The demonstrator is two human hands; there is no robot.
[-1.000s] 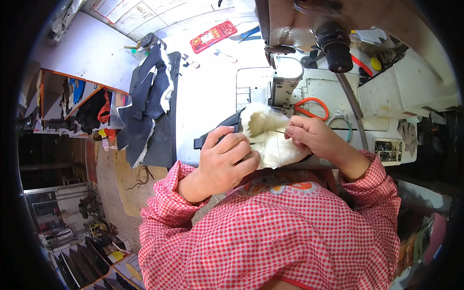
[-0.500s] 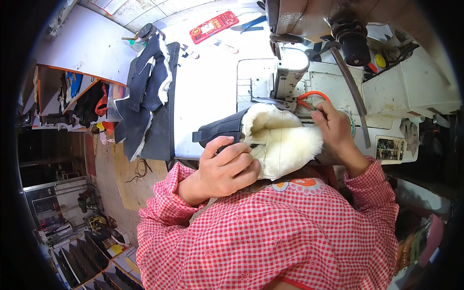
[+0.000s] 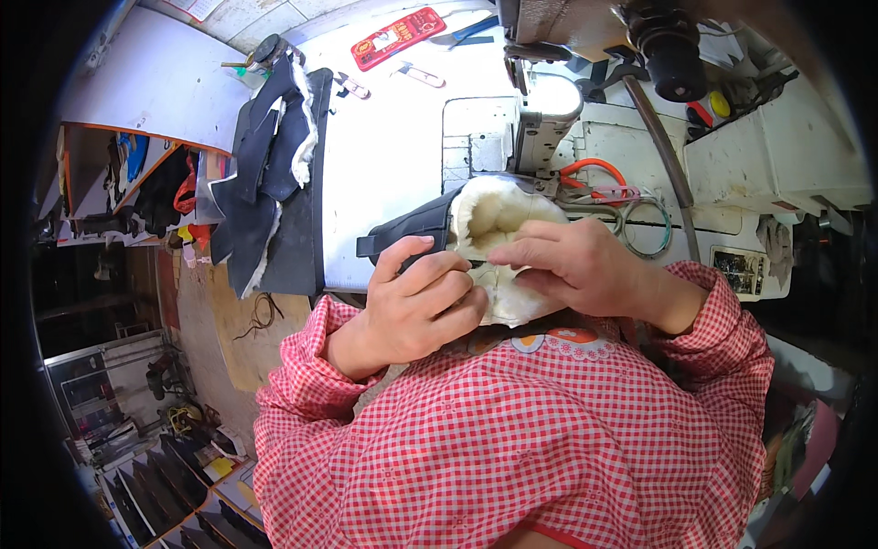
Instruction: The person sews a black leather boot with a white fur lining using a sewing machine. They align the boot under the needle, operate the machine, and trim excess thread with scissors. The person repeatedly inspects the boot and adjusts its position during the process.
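Observation:
A black boot upper (image 3: pixel 416 222) with thick cream fleece lining (image 3: pixel 494 209) lies in front of me at the table's near edge, its fleece opening turned toward the right. My left hand (image 3: pixel 422 297) is closed round its near side, the thumb lying on the dark outer material. Over the fleece, my right hand (image 3: pixel 585 265) has its fingers bent together, the tips at the middle of the lining. Whatever those fingertips hold, if anything, is too small to make out. The sewing machine head (image 3: pixel 547 119) stands just beyond the upper.
Right of the upper lie orange-handled pliers (image 3: pixel 594 166), pink snips (image 3: pixel 615 194) and scissors (image 3: pixel 645 224). Dark fleece-edged pieces (image 3: pixel 265 174) are stacked on a black board (image 3: pixel 311 233) at left. A red tin (image 3: pixel 398 39) and small cutters (image 3: pixel 421 75) sit at the back.
My right hand has come left from beside the orange-handled pliers onto the fleece. Pink snips now show where it was. The left hand keeps its hold on the upper.

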